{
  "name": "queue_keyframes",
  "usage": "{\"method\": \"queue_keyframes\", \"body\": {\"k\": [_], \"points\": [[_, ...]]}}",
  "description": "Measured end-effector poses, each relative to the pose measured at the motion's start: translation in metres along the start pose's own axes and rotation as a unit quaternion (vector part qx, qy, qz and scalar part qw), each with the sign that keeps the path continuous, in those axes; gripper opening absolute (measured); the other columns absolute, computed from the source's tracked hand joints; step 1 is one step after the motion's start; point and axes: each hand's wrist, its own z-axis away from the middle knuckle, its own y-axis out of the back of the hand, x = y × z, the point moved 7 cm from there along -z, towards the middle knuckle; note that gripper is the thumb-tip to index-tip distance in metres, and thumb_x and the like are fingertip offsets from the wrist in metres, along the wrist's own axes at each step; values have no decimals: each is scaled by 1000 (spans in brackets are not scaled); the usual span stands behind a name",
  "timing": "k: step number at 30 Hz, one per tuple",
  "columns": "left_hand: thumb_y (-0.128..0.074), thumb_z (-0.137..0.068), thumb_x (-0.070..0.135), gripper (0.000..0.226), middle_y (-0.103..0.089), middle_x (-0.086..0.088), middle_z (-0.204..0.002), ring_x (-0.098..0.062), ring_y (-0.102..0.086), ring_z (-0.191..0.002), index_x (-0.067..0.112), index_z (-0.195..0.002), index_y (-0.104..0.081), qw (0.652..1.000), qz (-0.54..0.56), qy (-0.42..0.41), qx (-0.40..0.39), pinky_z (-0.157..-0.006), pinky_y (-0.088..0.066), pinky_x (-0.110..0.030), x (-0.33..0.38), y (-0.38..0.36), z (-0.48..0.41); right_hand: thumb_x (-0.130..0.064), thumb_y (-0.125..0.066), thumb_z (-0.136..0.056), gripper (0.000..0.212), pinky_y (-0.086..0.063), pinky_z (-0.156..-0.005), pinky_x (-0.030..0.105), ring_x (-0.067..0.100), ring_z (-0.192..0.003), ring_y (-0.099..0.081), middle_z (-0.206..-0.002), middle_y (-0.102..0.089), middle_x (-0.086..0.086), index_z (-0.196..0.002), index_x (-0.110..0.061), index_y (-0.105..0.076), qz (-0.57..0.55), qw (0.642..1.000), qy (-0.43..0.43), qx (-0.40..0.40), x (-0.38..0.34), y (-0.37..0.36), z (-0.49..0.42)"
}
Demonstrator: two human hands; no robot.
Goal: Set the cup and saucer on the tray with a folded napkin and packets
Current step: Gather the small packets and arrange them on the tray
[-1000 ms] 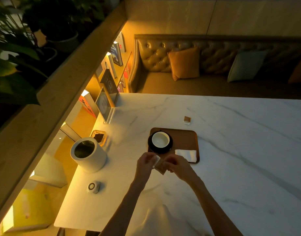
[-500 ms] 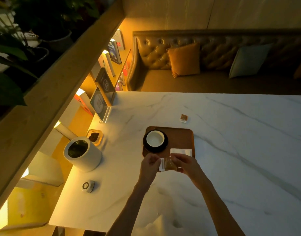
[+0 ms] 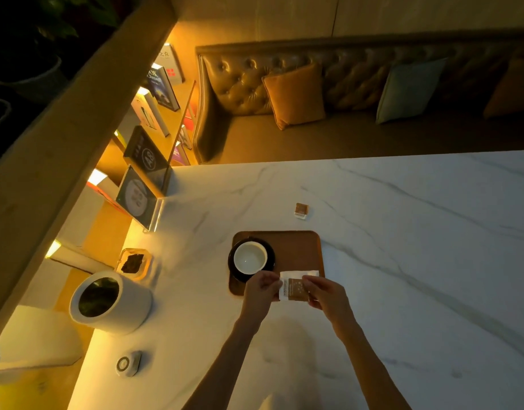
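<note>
The packet (image 3: 294, 289) has risen over the tray (image 3: 296, 247), pinched between left hand (image 3: 259, 291) and right hand (image 3: 324, 294).

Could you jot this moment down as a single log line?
hands: left hand and right hand hold packet | tray: cup, saucer, napkin | second packet: on table

Rounded rectangular brown wooden tray (image 3: 296, 247) lies flat on the table. White round cup (image 3: 250, 258) stands upright on black round saucer (image 3: 269, 252) at tray's left. Folded white napkin (image 3: 299, 274) at near right corner. Brown-and-white packet (image 3: 293, 290) held above near edge. Second small brown packet (image 3: 301, 209) lies beyond tray.
</note>
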Motion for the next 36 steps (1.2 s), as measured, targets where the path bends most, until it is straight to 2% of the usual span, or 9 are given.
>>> {"method": "queue_keyframes", "body": {"k": [4, 10, 15, 17, 21, 26, 31, 33, 36], "points": [[-63, -90, 2, 7, -69, -16, -94, -23, -69, -85, 3, -97, -63, 1000, -7, 23, 17, -67, -60, -29, -2, -15, -36, -13, -61, -92, 21, -56, -56, 18, 16, -73, -65, -87, -68, 9, -108, -4, -69, 5, 999, -17, 29, 5, 7, -35], [-64, -89, 4, 13, -66, -4, -87, -20, -66, -82, 14, -96, -61, 997, -52, 55, 9, -68, -58, -30, -15, -47, -97, -6, -56, -93, 31, -53, -58, 15, 14, -79, -63, -99, -65, 11, -123, -4, -61, 70, 996, -39, 35, 5, 14, -97], [-65, -88, 2, 16, -66, -7, -94, -25, -67, -92, 12, -100, -62, 993, -62, 96, 7, -78, -59, -36, -39, -62, -135, -2, -58, -89, 30, -58, -82, 39, 25, -92, -66, -104, -68, 14, -117, -6, -67, 141, 988, -46, 41, 17, 18, -139], [-67, -88, 6, 20, -66, -6, -97, -22, -66, -91, 11, -107, -62, 991, -27, 128, 14, -77, -57, -32, -48, -64, -143, -2, -58, -88, 28, -59, -82, 39, 26, -91, -68, -100, -69, 10, -113, -9, -68, 145, 987, -64, 37, 26, 17, -150], [-64, -93, 13, 30, -67, -20, -111, -26, -66, -96, 0, -120, -61, 962, 166, 214, -46, -83, -56, -35, -64, -78, -148, -2, -60, -89, 21, -60, -60, 20, 16, -79, -68, -90, -67, 4, -97, -18, -70, 39, 991, -127, 36, 41, 13, -165], [-64, -93, 16, 28, -69, -14, -103, -24, -69, -95, 6, -119, -62, 948, 244, 194, -71, -80, -58, -32, -61, -93, -167, -3, -62, -88, 17, -62, -67, 30, 25, -85, -71, -97, -70, 13, -97, -16, -67, -67, 981, -177, 34, 51, 1, -182], [-62, -94, 12, 17, -64, -18, -104, -29, -64, -94, 11, -111, -59, 969, 168, 183, -9, -79, -56, -40, -46, -101, -220, -10, -63, -89, 18, -61, -63, 29, 24, -84, -71, -96, -70, 14, -107, -7, -64, -20, 981, -193, -1, 38, -6, -227], [-60, -95, 13, 25, -63, -16, -104, -24, -65, -89, 7, -119, -54, 977, 125, 172, -1, -73, -57, -36, -34, -102, -247, -17, -63, -90, 21, -60, -59, 26, 18, -72, -70, -86, -71, 10, -107, -5, -64, 34, 986, -157, 33, 22, 1, -253], [-58, -96, 13, 25, -60, -2, -92, -12, -62, -77, 8, -119, -50, 986, 72, 149, 3, -59, -57, -23, -18, -101, -283, -20, -60, -91, 23, -61, -75, 39, 23, -79, -69, -88, -71, 11, -106, -4, -65, 142, 978, -104, 112, -4, 14, -293]]}}
